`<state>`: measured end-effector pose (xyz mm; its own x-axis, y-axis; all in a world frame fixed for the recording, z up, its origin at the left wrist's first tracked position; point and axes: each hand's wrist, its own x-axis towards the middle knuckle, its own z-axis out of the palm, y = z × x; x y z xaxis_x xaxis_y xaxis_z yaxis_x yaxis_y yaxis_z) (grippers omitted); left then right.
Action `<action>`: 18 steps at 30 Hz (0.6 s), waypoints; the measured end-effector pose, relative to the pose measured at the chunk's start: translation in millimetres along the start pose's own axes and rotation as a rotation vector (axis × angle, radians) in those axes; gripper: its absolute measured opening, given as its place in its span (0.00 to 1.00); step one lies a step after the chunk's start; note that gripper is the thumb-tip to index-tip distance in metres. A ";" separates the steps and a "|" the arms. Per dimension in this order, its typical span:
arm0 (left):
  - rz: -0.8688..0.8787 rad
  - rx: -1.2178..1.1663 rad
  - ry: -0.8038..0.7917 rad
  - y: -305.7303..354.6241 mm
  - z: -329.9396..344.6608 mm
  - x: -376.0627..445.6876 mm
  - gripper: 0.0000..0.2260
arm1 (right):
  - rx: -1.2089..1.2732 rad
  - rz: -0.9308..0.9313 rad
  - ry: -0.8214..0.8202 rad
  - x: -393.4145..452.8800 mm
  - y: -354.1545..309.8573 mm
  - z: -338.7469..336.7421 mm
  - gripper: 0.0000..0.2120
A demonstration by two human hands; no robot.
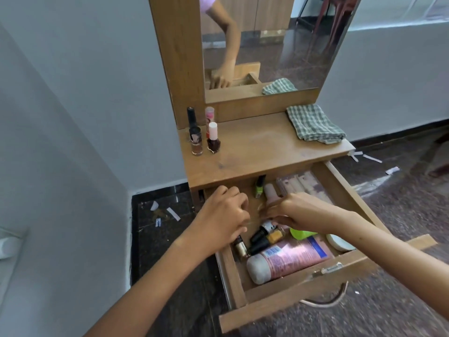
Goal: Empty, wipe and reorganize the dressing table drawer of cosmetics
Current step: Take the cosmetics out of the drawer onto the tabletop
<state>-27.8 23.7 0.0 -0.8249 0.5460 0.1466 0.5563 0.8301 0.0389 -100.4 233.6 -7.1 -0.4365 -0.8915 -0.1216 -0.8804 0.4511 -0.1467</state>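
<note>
Left hand (222,216) fingers curled down into the open drawer (345,261) over small bottles (263,235), grip unclear; right hand (295,211) fingers together reaching among them, pinch unclear; pink tube (289,257) in front, checked cloth (313,124) on tabletop.

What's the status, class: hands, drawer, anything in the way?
Both hands in drawer; left hand curled, right hand reaching, grips unclear. Drawer still full. Four bottles on top; cloth unused.
</note>
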 end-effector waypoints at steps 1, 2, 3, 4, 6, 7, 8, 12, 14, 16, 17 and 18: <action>0.006 0.028 -0.087 0.3 -1.6 5.6 0.06 | 0.001 0.006 -0.048 3.8 1.1 1.4 0.13; 0.012 0.063 -0.153 0.4 -2.4 10.4 0.07 | -0.008 0.007 -0.090 6.9 2.3 4.1 0.14; 0.019 0.092 -0.202 0.4 -2.6 14.2 0.08 | -0.036 0.013 -0.132 9.9 2.9 7.2 0.14; 0.030 0.113 -0.237 0.0 -2.1 17.6 0.08 | -0.056 0.020 -0.164 11.9 3.6 10.1 0.13; 0.063 0.117 -0.284 0.1 0.1 22.5 0.08 | -0.057 0.036 -0.208 12.7 3.4 11.7 0.12; 0.077 0.110 -0.310 0.3 1.2 24.0 0.07 | -0.051 0.041 -0.226 12.6 2.7 10.1 0.12; 0.089 0.104 -0.333 0.6 2.0 25.3 0.07 | -0.037 0.044 -0.233 12.4 3.2 9.2 0.12; 0.099 0.068 -0.377 0.1 6.9 26.9 0.07 | 0.065 0.102 -0.212 8.4 5.2 6.4 0.16; 0.081 0.041 -0.417 0.2 8.1 27.1 0.09 | 0.087 0.134 -0.163 2.7 7.9 5.7 0.17; 0.083 0.011 -0.457 0.8 9.3 27.8 0.10 | 0.111 0.172 -0.072 -6.7 12.1 3.7 0.17; 0.085 -0.005 -0.478 1.1 10.6 28.3 0.12 | 0.134 0.190 -0.015 -11.9 15.0 2.5 0.18; 0.086 -0.016 -0.500 1.8 12.2 28.8 0.13 | 0.165 0.206 0.048 -16.7 17.4 1.0 0.18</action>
<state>-51.8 42.4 -7.7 -0.7207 0.6036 -0.3409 0.6229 0.7797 0.0636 -108.3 256.3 -8.6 -0.6148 -0.7795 -0.1196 -0.7317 0.6204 -0.2823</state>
